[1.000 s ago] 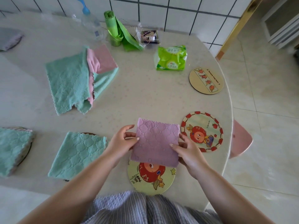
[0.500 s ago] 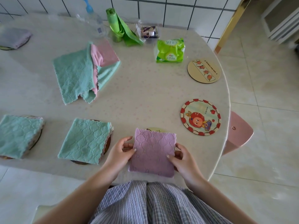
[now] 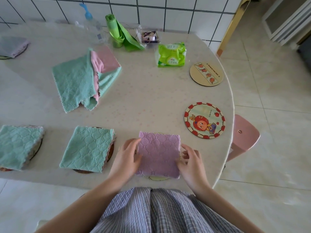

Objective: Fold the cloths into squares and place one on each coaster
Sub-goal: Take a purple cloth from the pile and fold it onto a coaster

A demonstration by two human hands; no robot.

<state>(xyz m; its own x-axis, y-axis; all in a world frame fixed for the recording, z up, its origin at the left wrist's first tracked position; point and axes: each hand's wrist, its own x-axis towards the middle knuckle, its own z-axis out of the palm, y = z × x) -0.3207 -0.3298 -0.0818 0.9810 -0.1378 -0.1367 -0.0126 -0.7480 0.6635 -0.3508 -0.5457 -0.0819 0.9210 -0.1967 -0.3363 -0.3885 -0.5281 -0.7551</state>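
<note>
Both hands, left hand [image 3: 125,159] and right hand [image 3: 190,160], fingers relaxed, flank the purple cloth [image 3: 159,154]; centre it squarely over its coaster [image 3: 157,178].

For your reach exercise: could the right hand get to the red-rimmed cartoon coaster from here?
Probably yes. The right hand lies beside the purple cloth, and only bare table separates it from the red-rimmed coaster.

Four folded cloths [image 3: 159,153] on coasters, two bare coasters [image 3: 204,120], one unfolded cloth pile [image 3: 84,79], two hands [image 3: 125,158]
</note>
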